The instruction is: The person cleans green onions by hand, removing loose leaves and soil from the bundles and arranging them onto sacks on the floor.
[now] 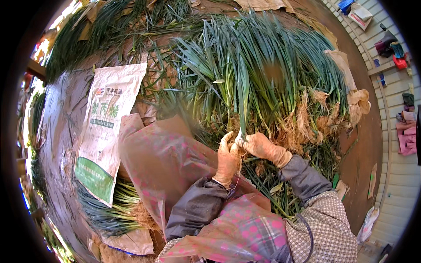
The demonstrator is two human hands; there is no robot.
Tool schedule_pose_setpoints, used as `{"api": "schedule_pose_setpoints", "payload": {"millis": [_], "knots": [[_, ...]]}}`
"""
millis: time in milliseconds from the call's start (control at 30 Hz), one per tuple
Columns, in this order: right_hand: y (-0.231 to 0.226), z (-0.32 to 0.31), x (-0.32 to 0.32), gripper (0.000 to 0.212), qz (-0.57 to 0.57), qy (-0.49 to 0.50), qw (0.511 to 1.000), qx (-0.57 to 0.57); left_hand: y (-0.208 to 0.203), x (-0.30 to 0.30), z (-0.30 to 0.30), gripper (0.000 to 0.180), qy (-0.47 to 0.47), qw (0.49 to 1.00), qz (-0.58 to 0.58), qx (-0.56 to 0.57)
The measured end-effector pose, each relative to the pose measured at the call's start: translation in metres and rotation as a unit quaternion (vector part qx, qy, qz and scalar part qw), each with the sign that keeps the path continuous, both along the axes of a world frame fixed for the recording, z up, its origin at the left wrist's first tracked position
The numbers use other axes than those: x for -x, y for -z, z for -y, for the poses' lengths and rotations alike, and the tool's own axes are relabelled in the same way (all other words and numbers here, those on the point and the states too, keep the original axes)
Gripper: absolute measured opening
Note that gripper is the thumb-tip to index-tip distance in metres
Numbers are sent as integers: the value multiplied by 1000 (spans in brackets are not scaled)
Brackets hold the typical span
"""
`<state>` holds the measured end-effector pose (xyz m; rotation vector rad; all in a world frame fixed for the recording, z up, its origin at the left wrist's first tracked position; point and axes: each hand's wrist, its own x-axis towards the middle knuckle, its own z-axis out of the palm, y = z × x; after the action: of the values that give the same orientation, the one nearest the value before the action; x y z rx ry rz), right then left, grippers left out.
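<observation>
Just below the big heap of leeks (263,65), my two gloved hands work close together. My left hand (226,161) has its fingers closed at the white root end of a leek (244,94), and thin roots trail below them. Pressed against the same stalk from the right is my right hand (263,148), closed in a pinch. The leek's green leaves point away from me over the heap. Pale root tufts (302,120) of the heaped leeks lie just beyond my right hand. Both gloves look pale orange and soiled.
A white and green woven sack (107,127) lies at left, with bundled leeks (118,206) below it. A pink-dotted plastic apron (245,228) covers my lap. Loose green leaves (280,193) lie beneath my right forearm. More leeks (83,39) are piled far left; a corrugated wall (401,175) stands at right.
</observation>
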<state>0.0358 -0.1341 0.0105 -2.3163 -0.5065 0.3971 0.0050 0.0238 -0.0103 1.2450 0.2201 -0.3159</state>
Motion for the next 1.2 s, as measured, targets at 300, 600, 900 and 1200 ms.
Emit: {"api": "schedule_pose_setpoints", "payload": {"millis": [300,600,900,1200], "knots": [[-51,-28,67,26,84,127,986,-62,61,-13,1,45,-42,995,73,-61],[-21,166,310,61,-391,478,648,445,-68,-13,-1,26,78,834,-223,498],[27,47,39,34,168,281,883,335,-3,-5,6,21,123,951,-222,178],[-16,28,-41,32,-154,312,933,-91,-7,-12,16,42,102,947,-148,266]]}}
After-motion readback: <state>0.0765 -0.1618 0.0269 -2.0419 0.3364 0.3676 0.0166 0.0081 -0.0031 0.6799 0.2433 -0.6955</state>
